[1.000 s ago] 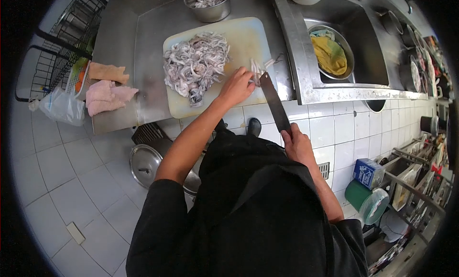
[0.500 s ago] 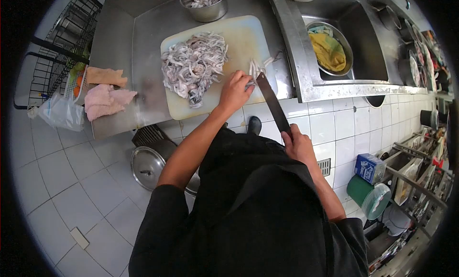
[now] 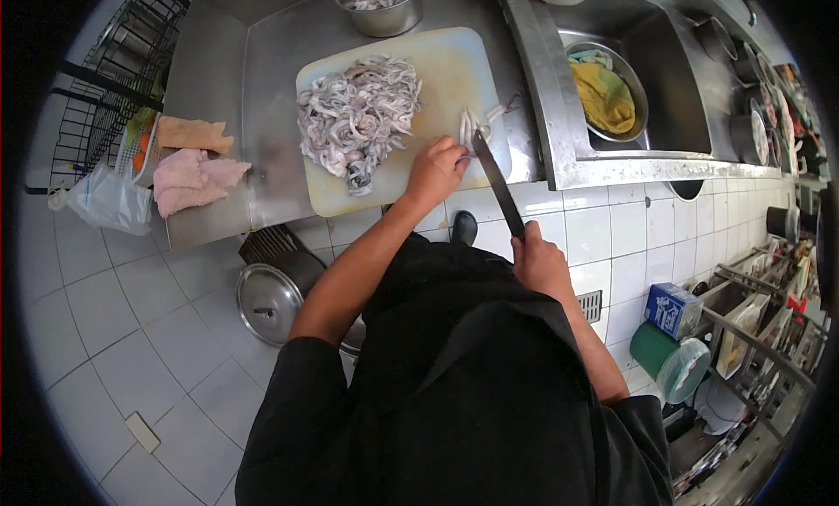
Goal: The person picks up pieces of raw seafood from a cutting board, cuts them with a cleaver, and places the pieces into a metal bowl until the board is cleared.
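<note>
On the white cutting board (image 3: 447, 60) a big heap of grey-white squid tentacles (image 3: 358, 113) covers the left part. My left hand (image 3: 437, 169) is closed at the board's near edge, its fingertips pinching the end of a small bunch of squid tentacles (image 3: 469, 123); the fingers partly hide what they hold. My right hand (image 3: 540, 261) is wrapped round the handle of a long, dark-bladed knife (image 3: 501, 190). The blade slants up and left, its tip at the small bunch beside my left fingertips.
A metal pot (image 3: 384, 17) with more squid stands behind the board. To the right, a sink (image 3: 669, 95) holds a bowl with a yellow cloth (image 3: 603, 95). Pink and orange cloths (image 3: 197, 178) lie on the counter's left end. A lidded pot (image 3: 266, 303) sits below.
The knife has turned, so its blade looks narrower now, with the tip still by the small bunch. My left hand has shifted slightly left and down. The whole view has moved a little.
</note>
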A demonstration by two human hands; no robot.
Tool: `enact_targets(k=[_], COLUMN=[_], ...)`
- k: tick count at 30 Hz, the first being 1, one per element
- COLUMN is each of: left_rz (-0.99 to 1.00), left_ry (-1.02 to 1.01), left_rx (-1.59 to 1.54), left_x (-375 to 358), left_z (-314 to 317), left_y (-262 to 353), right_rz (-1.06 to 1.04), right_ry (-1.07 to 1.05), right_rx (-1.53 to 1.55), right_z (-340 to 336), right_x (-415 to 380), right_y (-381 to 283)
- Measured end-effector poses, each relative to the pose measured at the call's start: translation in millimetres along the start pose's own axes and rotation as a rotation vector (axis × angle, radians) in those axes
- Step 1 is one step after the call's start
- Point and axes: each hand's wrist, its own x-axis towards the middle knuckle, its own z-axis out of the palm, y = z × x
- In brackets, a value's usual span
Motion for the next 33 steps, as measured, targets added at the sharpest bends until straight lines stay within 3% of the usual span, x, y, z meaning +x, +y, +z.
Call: enact_targets(k=[4,10,13,16,20,23,26,33], left_rz=[-0.073,0.035,-0.111,-0.099,-0.182,-0.072,-0.106,-0.075], left_ry=[-0.018,0.006,0.027,0.123,0.014,0.122,0.033,0.019], left_rx=[-0.015,0.076,0.103,0.081,0.047,0.069,0.297,0.062], left_x=[-1,2,6,16,25,25,30,54], left_z=[1,1,-4,-20,-31,-14,1,22], left_y=[3,-4,-9,-30,-34,-8,33,-17], right_rz=[-0.053,-0.095,-0.070,-0.058,-0.084,-0.126,-0.096,0.176], right_ry=[0.031,0.031,-0.007,-0.033,-0.004,0.015,0.079,-0.195], right_rx=[-0.012,0.005,-0.018,-0.033,0.021,0.265,0.494,0.919], right_z=[13,19,15,15,6,-12,-6,-17], right_x=[16,20,4,-4,-5,-16,-23,-8], right_y=[-5,9,27,40,43,44,55,48])
